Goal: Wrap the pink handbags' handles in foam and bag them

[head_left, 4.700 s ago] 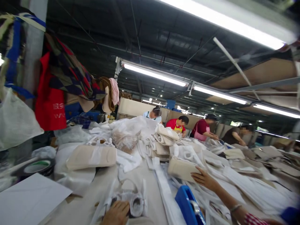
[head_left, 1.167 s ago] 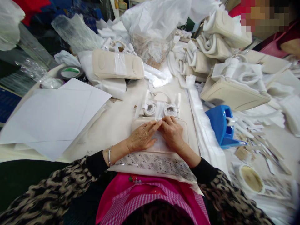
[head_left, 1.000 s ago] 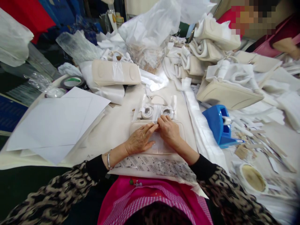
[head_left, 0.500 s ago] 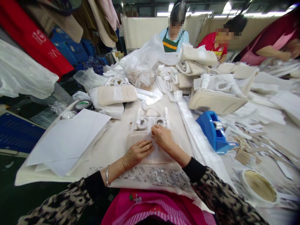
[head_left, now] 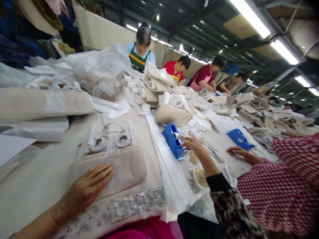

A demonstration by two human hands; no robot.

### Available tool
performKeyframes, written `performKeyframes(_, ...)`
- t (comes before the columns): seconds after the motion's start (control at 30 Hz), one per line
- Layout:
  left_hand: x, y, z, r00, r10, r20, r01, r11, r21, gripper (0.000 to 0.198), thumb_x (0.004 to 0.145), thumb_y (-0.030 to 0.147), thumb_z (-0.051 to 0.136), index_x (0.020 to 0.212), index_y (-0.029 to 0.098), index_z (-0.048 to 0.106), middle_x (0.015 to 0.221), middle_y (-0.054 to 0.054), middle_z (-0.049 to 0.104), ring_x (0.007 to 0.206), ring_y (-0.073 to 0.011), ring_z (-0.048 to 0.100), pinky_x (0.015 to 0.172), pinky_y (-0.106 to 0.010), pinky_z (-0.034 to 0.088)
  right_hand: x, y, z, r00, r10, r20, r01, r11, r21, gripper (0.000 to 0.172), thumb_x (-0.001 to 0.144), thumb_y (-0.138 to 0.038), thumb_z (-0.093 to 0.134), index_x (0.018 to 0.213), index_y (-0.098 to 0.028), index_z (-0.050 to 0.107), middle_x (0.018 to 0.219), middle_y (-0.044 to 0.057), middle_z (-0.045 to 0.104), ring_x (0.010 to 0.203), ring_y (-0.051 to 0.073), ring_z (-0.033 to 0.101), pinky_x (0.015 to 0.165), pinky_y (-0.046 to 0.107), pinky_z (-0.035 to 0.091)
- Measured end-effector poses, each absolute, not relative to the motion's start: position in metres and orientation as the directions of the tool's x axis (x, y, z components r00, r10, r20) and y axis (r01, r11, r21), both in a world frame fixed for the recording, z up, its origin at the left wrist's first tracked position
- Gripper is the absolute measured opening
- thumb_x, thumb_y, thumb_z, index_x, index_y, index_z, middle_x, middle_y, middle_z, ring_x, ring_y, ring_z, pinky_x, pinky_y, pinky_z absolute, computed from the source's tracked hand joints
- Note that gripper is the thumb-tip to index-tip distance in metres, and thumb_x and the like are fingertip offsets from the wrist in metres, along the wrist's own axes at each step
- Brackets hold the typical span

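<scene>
A beige bag panel (head_left: 136,166) lies flat before me, with a clear strip (head_left: 114,159) across its middle. My left hand (head_left: 96,181) rests palm down on the panel, fingers stretched out over the strip's edge. At the panel's far side sit two rolled handles (head_left: 123,140) in white wrapping. Off to the right stands a blue tape dispenser (head_left: 171,141) with a roll in it. My right hand (head_left: 195,146) reaches to its front end, fingers extended and apart; whether they touch the tape is too small to tell.
A wrapped bag (head_left: 72,103) lies at the left. White strips (head_left: 161,166) run along the table beside the panel. Further back are heaped bag pieces (head_left: 171,113). A round tub (head_left: 200,177) stands near my right forearm. At the right, a co-worker's hand (head_left: 236,151) lies by another blue dispenser (head_left: 239,138).
My view has turned right. My right hand has left the panel and moved across to the tape dispenser. My left hand has stayed on the panel.
</scene>
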State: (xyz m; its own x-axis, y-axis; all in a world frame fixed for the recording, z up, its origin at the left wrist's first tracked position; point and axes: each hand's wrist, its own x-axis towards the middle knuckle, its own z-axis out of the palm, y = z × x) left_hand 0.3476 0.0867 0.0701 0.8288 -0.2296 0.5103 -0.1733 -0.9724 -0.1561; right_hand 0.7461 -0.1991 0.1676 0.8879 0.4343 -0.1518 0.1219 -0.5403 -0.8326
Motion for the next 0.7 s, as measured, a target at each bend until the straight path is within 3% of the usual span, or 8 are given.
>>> performKeyframes(0.1, 0.349, 0.086, 0.073, 0.822, -0.226, 0.522, -0.172, -0.973, -0.151, 0.044, 0.091, 0.018, 0.053, 0.135, 0.020, 0.053, 0.135, -0.005, 0.059, 0.128, -0.0201, 0.051, 0.117, -0.035, 0.030, 0.740, -0.192, 0.159, 0.873, 0.450, -0.187, 0.068, -0.494, -0.867, 0.030, 0.065, -0.031, 0.067, 0.089, -0.014, 0.066, 0.058, 0.002, 0.065, 0.054, 0.017, 0.060, 0.053, 0.027, 0.047)
performKeyframes(0.23, 0.351, 0.085, 0.078, 0.800, -0.223, 0.558, -0.169, -0.975, -0.147, 0.042, 0.091, 0.020, 0.051, 0.133, 0.021, 0.055, 0.131, -0.005, 0.062, 0.124, -0.0194, 0.055, 0.113, -0.033, 0.037, 0.735, -0.190, 0.164, 0.912, 0.394, -0.114, 0.070, -0.423, -0.904, 0.035, 0.055, -0.030, 0.071, 0.085, -0.014, 0.062, 0.052, -0.001, 0.061, 0.051, 0.016, 0.057, 0.051, 0.026, 0.043)
performKeyframes(0.4, 0.351, 0.086, 0.075, 0.808, -0.217, 0.547, -0.153, -0.975, -0.161, 0.044, 0.092, 0.023, 0.050, 0.135, 0.025, 0.053, 0.132, -0.003, 0.062, 0.122, -0.0202, 0.057, 0.109, -0.035, 0.043, 0.713, -0.217, 0.182, 0.936, 0.353, 0.003, 0.131, -0.339, -0.932, 0.044, 0.057, -0.044, 0.072, 0.088, -0.016, 0.058, 0.057, 0.000, 0.062, 0.054, 0.014, 0.056, 0.053, 0.024, 0.038)
performKeyframes(0.7, 0.351, 0.087, 0.069, 0.805, -0.180, 0.565, -0.155, -0.983, -0.093, 0.045, 0.092, 0.025, 0.049, 0.137, 0.027, 0.051, 0.134, -0.002, 0.060, 0.123, -0.0207, 0.056, 0.112, -0.036, 0.039, 0.677, -0.247, 0.132, 0.948, 0.295, -0.116, 0.049, -0.499, -0.865, 0.035, 0.059, -0.049, 0.063, 0.072, -0.016, 0.063, 0.050, -0.001, 0.055, 0.044, 0.012, 0.044, 0.047, 0.025, 0.031)
